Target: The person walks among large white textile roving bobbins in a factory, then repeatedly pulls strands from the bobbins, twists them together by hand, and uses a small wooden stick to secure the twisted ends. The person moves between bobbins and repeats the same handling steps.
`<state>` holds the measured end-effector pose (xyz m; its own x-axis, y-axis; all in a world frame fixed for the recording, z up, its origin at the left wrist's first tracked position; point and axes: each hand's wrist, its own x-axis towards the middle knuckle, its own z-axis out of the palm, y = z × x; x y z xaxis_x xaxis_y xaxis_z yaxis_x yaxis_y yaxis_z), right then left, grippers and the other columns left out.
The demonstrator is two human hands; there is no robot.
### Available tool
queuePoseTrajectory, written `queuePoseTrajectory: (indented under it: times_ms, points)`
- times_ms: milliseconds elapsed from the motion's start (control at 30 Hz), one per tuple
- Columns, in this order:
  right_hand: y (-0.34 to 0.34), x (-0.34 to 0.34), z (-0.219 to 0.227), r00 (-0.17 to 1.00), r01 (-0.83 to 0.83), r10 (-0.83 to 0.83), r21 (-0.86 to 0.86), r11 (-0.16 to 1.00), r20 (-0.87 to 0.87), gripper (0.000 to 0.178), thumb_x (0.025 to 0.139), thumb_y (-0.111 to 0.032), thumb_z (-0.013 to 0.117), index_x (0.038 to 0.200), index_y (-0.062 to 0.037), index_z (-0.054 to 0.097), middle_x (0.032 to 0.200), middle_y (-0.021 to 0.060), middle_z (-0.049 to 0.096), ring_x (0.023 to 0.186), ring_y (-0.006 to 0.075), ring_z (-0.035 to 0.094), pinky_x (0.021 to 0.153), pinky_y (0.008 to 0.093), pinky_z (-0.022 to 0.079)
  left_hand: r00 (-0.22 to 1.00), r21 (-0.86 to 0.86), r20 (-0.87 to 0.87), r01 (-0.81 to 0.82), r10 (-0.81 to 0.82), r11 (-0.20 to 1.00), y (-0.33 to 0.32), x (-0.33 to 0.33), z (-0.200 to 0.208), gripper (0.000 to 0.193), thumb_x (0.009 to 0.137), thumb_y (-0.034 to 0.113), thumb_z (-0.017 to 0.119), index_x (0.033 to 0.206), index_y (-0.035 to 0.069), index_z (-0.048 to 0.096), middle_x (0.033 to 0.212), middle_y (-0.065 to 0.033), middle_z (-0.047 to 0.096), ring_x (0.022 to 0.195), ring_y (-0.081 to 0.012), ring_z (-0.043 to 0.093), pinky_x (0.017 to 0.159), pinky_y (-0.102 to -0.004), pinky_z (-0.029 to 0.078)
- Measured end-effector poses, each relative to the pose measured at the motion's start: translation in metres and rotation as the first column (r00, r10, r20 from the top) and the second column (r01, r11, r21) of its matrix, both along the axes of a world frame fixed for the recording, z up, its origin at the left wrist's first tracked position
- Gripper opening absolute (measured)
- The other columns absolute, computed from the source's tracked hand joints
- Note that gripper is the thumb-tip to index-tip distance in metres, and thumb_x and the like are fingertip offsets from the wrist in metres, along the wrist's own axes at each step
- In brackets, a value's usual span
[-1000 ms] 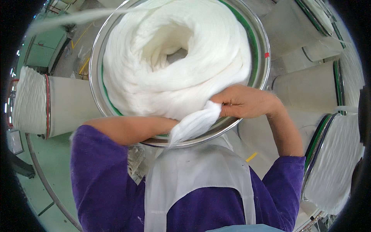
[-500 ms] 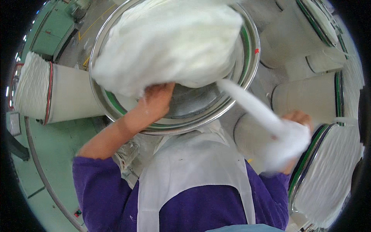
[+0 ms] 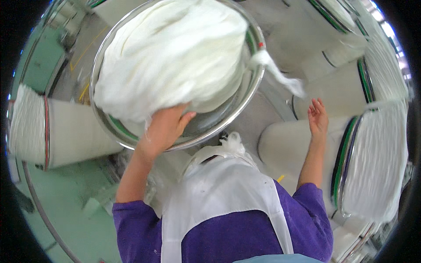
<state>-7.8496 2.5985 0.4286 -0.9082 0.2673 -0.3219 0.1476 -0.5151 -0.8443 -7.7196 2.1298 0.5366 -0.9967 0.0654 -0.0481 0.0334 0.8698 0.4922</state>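
A big soft heap of white fibre sliver (image 3: 171, 57) fills a round can with a shiny metal rim (image 3: 259, 79) in front of me. My left hand (image 3: 165, 125) touches the near side of the heap, its thumb stretched apart. Fibre partly covers its fingers, and a thin wisp hangs by the wrist. A loose tail of sliver (image 3: 280, 76) sticks out over the can's right rim, blurred by motion. Just below that tail, my right hand (image 3: 319, 118) is raised in the air, fingers apart, holding nothing.
Tall pale cans topped with white sliver stand on both sides: one at the left (image 3: 76, 131), another close by my right arm (image 3: 302, 142), and several more at the upper right. Green machine panels (image 3: 41, 57) and a curved grey pipe (image 3: 39, 206) are at the left.
My right hand has let go of the sliver tail, which now flies loose beside the rim. The can and heap appear further left. My left hand stays at the heap.
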Motion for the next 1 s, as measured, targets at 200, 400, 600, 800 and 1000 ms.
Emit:
queuePoseTrajectory:
  times_ms: [200, 400, 600, 800, 1000]
  points:
    - [-0.150, 0.029, 0.065, 0.689, 0.291, 0.461, 0.796, 0.531, -0.560, 0.017, 0.086, -0.017, 0.067, 0.100, -0.0083, 0.064, 0.094, 0.0044, 0.063, 0.084, 0.0195, 0.058, 0.076, 0.0317, 0.048, 0.844, 0.156, -0.018, 0.532, -0.536, 0.832, 0.032, 0.002, 0.004, 0.053, 0.085, 0.037, 0.064, 0.120, -0.001, 0.052, 0.094, -0.0240, 0.062, 0.084, -0.0422, 0.060, 0.073, -0.0453, 0.048]
    - [-0.198, 0.043, 0.105, 0.456, 0.531, 0.813, 0.844, 0.077, -0.361, 0.020, 0.078, -0.029, 0.069, 0.078, -0.0100, 0.063, 0.085, 0.0034, 0.059, 0.084, 0.0263, 0.054, 0.081, 0.0353, 0.044, 0.749, -0.150, -0.084, 0.642, -0.657, 0.752, 0.039, 0.017, 0.001, 0.053, 0.075, 0.003, 0.054, 0.125, -0.012, 0.043, 0.077, -0.0192, 0.062, 0.062, -0.0326, 0.062, 0.054, -0.0412, 0.049]
    - [-0.189, 0.108, 0.094, 0.363, 0.460, 0.874, 0.878, 0.134, -0.323, 0.027, 0.077, -0.033, 0.070, 0.066, -0.0108, 0.060, 0.070, 0.0036, 0.055, 0.068, 0.0240, 0.049, 0.064, 0.0339, 0.041, 0.568, -0.070, -0.125, 0.813, -0.814, 0.578, 0.020, 0.058, -0.001, 0.055, 0.076, 0.007, 0.055, 0.126, -0.012, 0.044, 0.090, -0.0188, 0.063, 0.064, -0.0283, 0.063, 0.052, -0.0385, 0.050]
    - [-0.205, 0.147, 0.079, 0.425, 0.366, 0.781, 0.876, 0.314, -0.458, 0.024, 0.080, -0.029, 0.068, 0.066, -0.0103, 0.061, 0.068, 0.0029, 0.055, 0.065, 0.0237, 0.049, 0.059, 0.0341, 0.038, 0.407, -0.147, -0.195, 0.887, -0.892, 0.437, -0.027, 0.038, 0.003, 0.040, 0.078, 0.010, 0.057, 0.117, 0.002, 0.060, 0.073, -0.0053, 0.062, 0.054, -0.0212, 0.058, 0.045, -0.0353, 0.044]
    - [-0.192, 0.137, 0.083, 0.538, 0.230, 0.622, 0.809, 0.542, -0.569, 0.018, 0.087, -0.022, 0.062, 0.081, -0.0057, 0.064, 0.083, 0.0043, 0.064, 0.083, 0.0224, 0.057, 0.077, 0.0338, 0.043, 0.449, -0.408, -0.419, 0.683, -0.789, 0.606, -0.069, -0.006, -0.008, 0.026, 0.062, 0.024, 0.076, 0.076, 0.012, 0.058, 0.062, -0.0015, 0.048, 0.055, -0.0199, 0.049, 0.050, -0.0350, 0.037]
